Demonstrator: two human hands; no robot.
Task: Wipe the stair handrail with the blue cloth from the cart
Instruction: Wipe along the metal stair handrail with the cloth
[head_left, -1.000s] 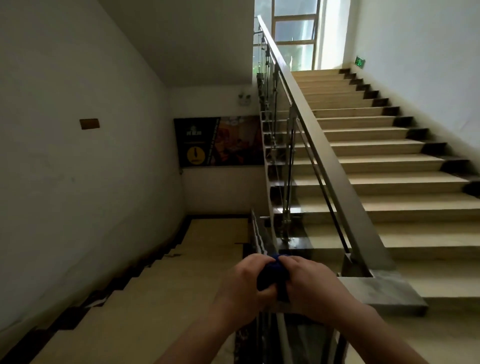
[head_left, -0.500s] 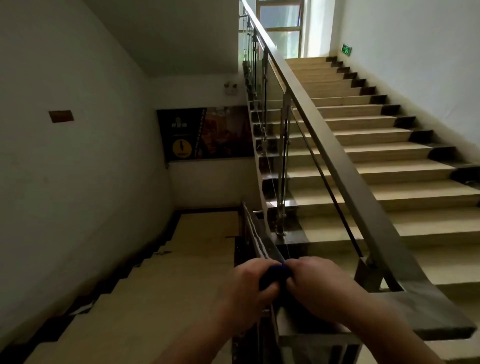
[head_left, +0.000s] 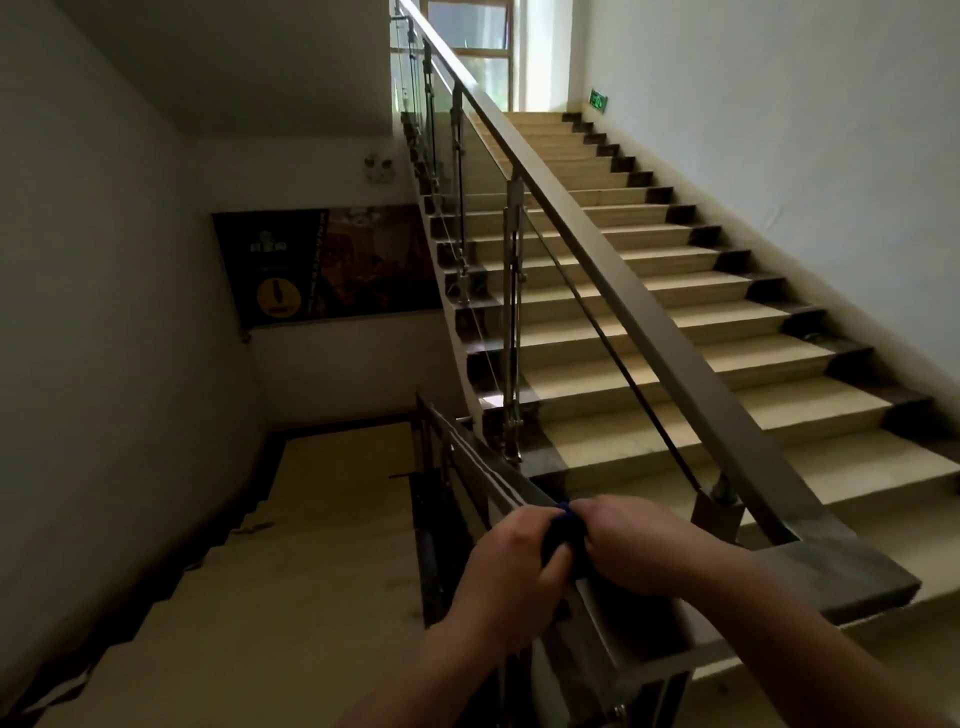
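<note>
I stood at the stair turn with both hands closed on the blue cloth (head_left: 563, 530), low and centre in the frame. My left hand (head_left: 511, 577) pinched one side of the wad and my right hand (head_left: 641, 548) the other, so only a dark blue sliver showed between them. The bundle sat on the handrail (head_left: 613, 270) where its lower run met the corner. The long rail climbed toward the upper centre of the frame, not visibly wiped. The cart was nowhere in view. My worry was the open stairwell at lower left: if the bunched cloth slipped from my fingers it could drop down there. Wadded so tight, it might also skip the rail's edges.
</note>
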